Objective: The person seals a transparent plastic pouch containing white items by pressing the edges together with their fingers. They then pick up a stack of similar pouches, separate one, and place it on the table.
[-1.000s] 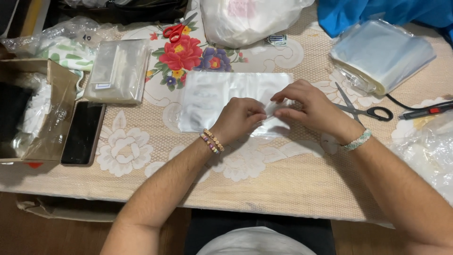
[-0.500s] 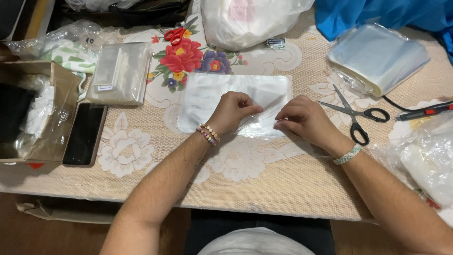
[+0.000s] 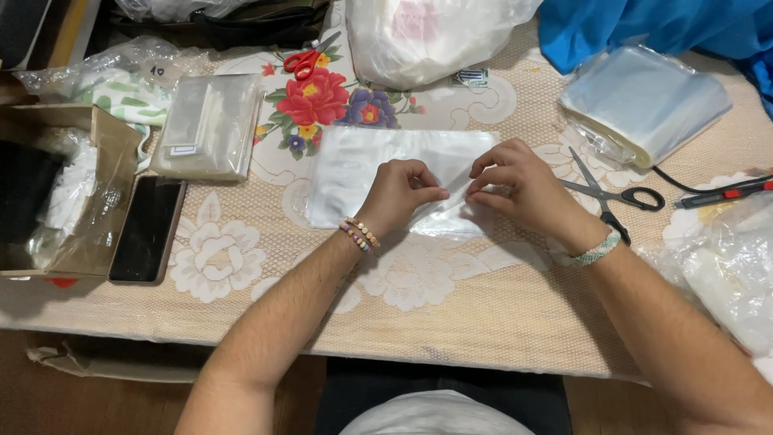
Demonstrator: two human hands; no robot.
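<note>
A: What do the hands hold?

B: A flat clear bag (image 3: 362, 165), thin glossy plastic, rectangular. It lies in the middle of the frame on the table (image 3: 483, 322). The left hand (image 3: 398, 193) rests on its lower part, and its fingers are curled together and pinch the lower right corner of the bag. The right hand (image 3: 519, 189) touches the same corner from the right, also with fingers together on the plastic.

A: And the table surface?

B: A beige lace cloth with woven white flowers, and a printed red flower (image 3: 314, 97) in the upper middle. The texture looks rough and open.

A: What is around?

B: At left, a stack of clear sleeves (image 3: 209, 125), then a dark phone (image 3: 149, 229), smooth and flat, just beside a cardboard box (image 3: 113, 161) with crumpled plastic inside. At the top, a big white plastic sack (image 3: 427, 36) and red scissors (image 3: 306, 58). At upper right, a thick stack of clear bags (image 3: 644, 101) under blue cloth (image 3: 644, 28). Black scissors (image 3: 608, 193) lie just beside the right wrist. At the right edge there is more crumpled plastic (image 3: 725, 274).

A: Is there free room?

B: Yes, below the hands the cloth is bare until the near table edge. Between the bag and the sleeves there is only a narrow gap.
</note>
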